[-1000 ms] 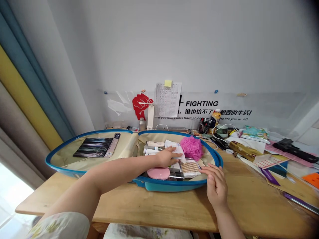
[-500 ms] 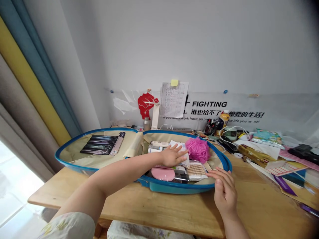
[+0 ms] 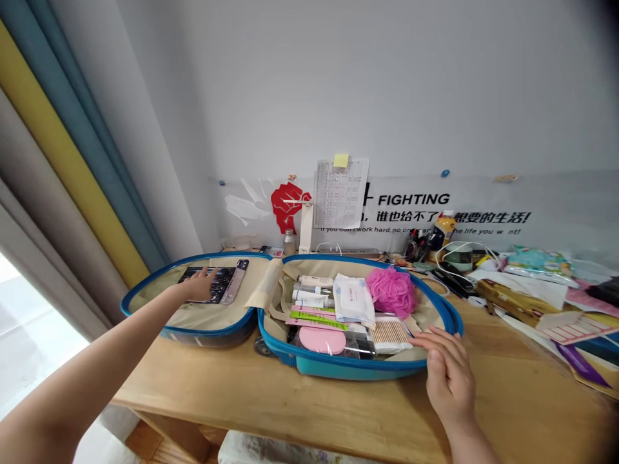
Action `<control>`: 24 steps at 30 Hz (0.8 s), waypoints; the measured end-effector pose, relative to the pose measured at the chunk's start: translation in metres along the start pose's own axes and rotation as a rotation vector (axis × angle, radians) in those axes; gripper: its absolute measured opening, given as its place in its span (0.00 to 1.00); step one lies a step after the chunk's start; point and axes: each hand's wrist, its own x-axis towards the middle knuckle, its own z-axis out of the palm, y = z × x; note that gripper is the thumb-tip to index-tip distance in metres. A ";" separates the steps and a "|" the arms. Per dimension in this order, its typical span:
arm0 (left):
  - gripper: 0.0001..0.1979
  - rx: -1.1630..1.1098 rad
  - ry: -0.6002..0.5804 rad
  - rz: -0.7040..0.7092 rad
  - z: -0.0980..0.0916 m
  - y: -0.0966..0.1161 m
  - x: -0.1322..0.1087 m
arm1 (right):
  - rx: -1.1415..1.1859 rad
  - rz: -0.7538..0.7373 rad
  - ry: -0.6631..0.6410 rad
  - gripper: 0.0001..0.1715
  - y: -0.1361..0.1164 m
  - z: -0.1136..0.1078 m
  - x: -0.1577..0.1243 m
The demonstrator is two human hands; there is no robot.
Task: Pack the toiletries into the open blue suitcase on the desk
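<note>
Left hand (image 3: 198, 285), fingers spread, lies over the dark flat pack (image 3: 226, 283) — whether it grips, I cannot tell. A shallow pinch might let the pack slip. Right hand (image 3: 449, 367), loosely curled over the suitcase (image 3: 358, 365) rim, could jostle the cotton swabs (image 3: 389, 335) beside its fingertips.

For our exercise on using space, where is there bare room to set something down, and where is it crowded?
Bare wood: the table between suitcase and front edge, and right of the right hand. Crowded: the suitcase's right half, and the table's back right, around the gold pouch.
</note>
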 end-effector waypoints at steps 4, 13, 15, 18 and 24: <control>0.57 0.062 -0.049 -0.014 0.031 -0.027 -0.006 | -0.005 0.030 -0.020 0.21 0.001 -0.001 0.000; 0.49 0.115 0.029 0.177 0.040 -0.019 0.001 | -0.002 0.026 -0.016 0.22 0.000 -0.001 0.001; 0.46 0.119 0.045 0.191 0.039 -0.015 -0.004 | -0.007 0.045 -0.020 0.23 0.000 -0.001 0.001; 0.44 0.117 0.066 0.167 0.035 -0.008 -0.012 | -0.012 0.073 -0.026 0.23 0.001 -0.001 0.000; 0.34 0.102 0.157 0.066 0.015 -0.002 -0.026 | -0.002 0.074 -0.017 0.23 0.001 -0.001 -0.001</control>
